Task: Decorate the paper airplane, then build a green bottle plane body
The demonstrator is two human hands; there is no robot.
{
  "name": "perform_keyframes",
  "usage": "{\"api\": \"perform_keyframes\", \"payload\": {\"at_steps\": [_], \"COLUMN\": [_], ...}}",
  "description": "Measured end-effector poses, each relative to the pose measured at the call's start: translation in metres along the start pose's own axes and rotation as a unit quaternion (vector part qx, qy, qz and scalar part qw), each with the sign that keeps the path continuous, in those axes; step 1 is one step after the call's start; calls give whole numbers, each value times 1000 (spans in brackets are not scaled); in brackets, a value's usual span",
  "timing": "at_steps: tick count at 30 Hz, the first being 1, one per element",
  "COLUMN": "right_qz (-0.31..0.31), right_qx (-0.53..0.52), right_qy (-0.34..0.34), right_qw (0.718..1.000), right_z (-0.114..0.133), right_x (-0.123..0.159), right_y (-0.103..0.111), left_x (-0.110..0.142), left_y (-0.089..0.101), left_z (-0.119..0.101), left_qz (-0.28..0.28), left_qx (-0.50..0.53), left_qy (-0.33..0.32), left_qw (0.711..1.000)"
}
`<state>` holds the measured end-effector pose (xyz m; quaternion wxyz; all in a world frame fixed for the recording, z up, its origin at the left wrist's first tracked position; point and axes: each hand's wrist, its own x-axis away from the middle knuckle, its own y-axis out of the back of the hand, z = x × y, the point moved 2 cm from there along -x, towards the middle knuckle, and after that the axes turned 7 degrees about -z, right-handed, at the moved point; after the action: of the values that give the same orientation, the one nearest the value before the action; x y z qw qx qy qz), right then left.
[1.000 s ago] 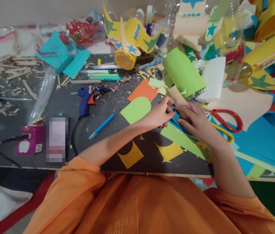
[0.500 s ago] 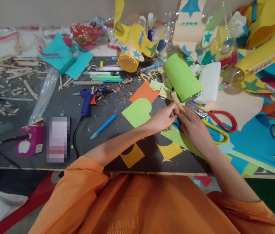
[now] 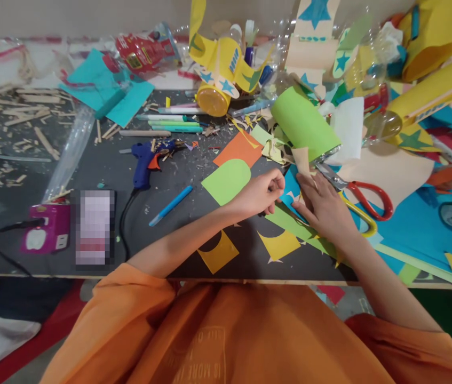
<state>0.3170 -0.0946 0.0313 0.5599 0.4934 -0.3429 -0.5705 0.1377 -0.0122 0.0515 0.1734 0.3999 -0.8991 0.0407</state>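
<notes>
My left hand (image 3: 264, 193) hovers over the dark table beside a light green paper piece with a rounded end (image 3: 227, 180). Its fingers are curled together, and whatever they may hold is hidden. To its right, my right hand (image 3: 324, 205) lies palm down with the thumb apart, its fingertips at a beige paper scrap (image 3: 301, 161). Under and beside that hand are blue paper (image 3: 290, 181) and a green paper strip (image 3: 290, 223). Scissors (image 3: 364, 198) with a red and a yellow handle lie against its right side. Just beyond stands a tilted green paper-wrapped cylinder (image 3: 303, 124).
A blue glue gun (image 3: 142, 162) with a cable, a blue pen (image 3: 171, 205) and a phone (image 3: 94, 226) lie to the left. Yellow cut-out scraps (image 3: 279, 244) are near the front edge. Bottles, a yellow paper rocket (image 3: 220, 69) and coloured paper crowd the back and right.
My hands have parted: the right one has shifted to the right with the beige scrap at its fingertips, uncovering blue paper. The green cylinder and scissors have shifted slightly right.
</notes>
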Motion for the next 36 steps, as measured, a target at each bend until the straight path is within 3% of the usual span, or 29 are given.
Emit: {"api": "perform_keyframes", "payload": {"at_steps": [6,18,23,26,29,36], "right_qz": [11,-7,-24,-27,-30,-62], "right_qx": [34,50,50,46,41,12], "right_qy": [-13,-13,-4,-5,-10,-10], "right_qw": [999,999,998,999,999,998], "right_z": [-6,-5,-6,-8,-8,-6], "right_x": [2,-2,-1,1,1,-1], "right_y": [1,2,0,-1,-1,5], "left_x": [10,66,49,31,19,31], "left_y": [5,34,29,23,17,22], "left_z": [5,28,19,8,0,3], "left_qz": [7,-15,30,-12,-14,2], "left_qx": [27,48,-41,-96,-159,-137], "left_qy": [10,28,-3,-24,-40,-37], "left_qw": [1000,998,999,995,986,990]}}
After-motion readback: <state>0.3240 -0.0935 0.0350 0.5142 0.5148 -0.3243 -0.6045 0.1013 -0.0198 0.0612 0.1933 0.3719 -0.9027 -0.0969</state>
